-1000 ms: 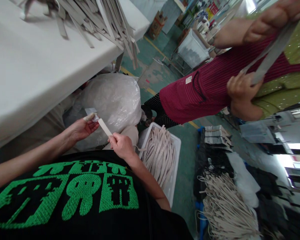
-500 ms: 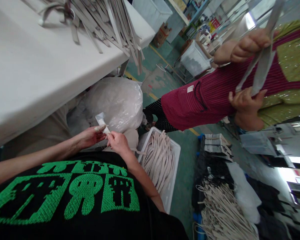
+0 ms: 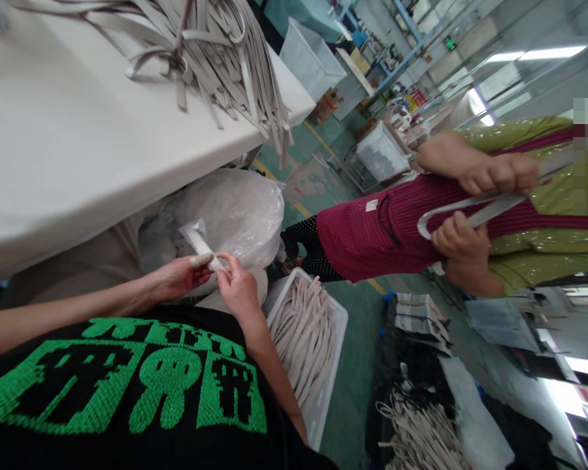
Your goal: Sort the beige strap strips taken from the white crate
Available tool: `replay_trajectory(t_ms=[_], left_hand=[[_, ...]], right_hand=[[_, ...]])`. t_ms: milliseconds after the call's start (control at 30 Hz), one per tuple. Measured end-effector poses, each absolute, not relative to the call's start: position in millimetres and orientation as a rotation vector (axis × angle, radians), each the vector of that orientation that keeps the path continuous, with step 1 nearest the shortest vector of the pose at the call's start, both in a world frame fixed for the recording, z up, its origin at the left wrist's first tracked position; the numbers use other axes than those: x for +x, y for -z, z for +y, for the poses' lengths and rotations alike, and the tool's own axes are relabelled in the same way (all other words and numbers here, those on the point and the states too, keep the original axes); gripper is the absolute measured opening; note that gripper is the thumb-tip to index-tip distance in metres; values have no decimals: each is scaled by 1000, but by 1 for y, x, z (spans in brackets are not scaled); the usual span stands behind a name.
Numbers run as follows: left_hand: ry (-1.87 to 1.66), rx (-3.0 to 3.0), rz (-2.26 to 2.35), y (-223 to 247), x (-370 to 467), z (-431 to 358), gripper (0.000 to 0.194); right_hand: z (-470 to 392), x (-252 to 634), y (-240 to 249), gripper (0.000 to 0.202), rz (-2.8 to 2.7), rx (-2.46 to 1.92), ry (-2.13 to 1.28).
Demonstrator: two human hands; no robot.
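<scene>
In the head view, the fingers point(image 3: 202, 260) of the left hand point(image 3: 179, 277) and those of the right hand point(image 3: 238, 290) are pinched together on a short pale strip point(image 3: 199, 243), the two sets of fingertips meeting at its lower end while the rest of the strip sticks up and away from the body, tilted toward the table. Both hands are closed on it, held close in front of the person's chest above a black shirt with green print point(image 3: 142, 385). Just behind the strip sits a bulging clear plastic bag point(image 3: 235, 212), tucked under the edge of a white table point(image 3: 68, 156). On the far part of that table lies a loose heap of grey straps point(image 3: 215, 52), some ends hanging over the edge. Below the right wrist, on the green floor, stands a white crate point(image 3: 340, 320) filled with a bundle of pale straps point(image 3: 304, 333) laid lengthwise. Further right on the floor are more bundled straps point(image 3: 421, 434) beside dark material. A co-worker in a maroon apron point(image 3: 372, 235) stands near the crate, both of that person's hands point(image 3: 458, 238) gripping a long grey strap point(image 3: 475, 209) drawn across the apron. Another white bin point(image 3: 382, 153) stands farther off on the floor.
</scene>
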State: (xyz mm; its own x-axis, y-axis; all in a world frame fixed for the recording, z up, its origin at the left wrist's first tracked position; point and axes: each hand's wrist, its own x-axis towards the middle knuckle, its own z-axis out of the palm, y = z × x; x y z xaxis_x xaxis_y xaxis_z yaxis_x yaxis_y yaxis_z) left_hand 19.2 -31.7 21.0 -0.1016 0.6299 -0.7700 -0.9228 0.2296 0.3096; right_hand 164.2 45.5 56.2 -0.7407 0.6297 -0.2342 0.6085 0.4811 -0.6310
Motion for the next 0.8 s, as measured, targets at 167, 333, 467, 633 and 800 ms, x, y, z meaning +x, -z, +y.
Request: replay_trajectory(t_ms=[167, 333, 467, 633, 800], left_hand=[[-1399, -348, 1089, -14, 12, -34, 21], [-1416, -269, 1124, -8, 15, -35, 19], [-1356, -194, 1032, -5, 14, -39, 11], [-1277, -207, 1088, -2, 14, -40, 17], [-1221, -234, 1115, -6, 16, -35, 22]], right_hand=[[42, 168, -49, 42, -2846, -1034, -707], [37, 170, -39, 36, -2916, -1069, -621], [38, 174, -33, 31, -2852, -1202, -799], [39, 184, -24, 20, -2589, -1251, -1483], [36, 186, -14, 18, -2198, -1151, -1997]])
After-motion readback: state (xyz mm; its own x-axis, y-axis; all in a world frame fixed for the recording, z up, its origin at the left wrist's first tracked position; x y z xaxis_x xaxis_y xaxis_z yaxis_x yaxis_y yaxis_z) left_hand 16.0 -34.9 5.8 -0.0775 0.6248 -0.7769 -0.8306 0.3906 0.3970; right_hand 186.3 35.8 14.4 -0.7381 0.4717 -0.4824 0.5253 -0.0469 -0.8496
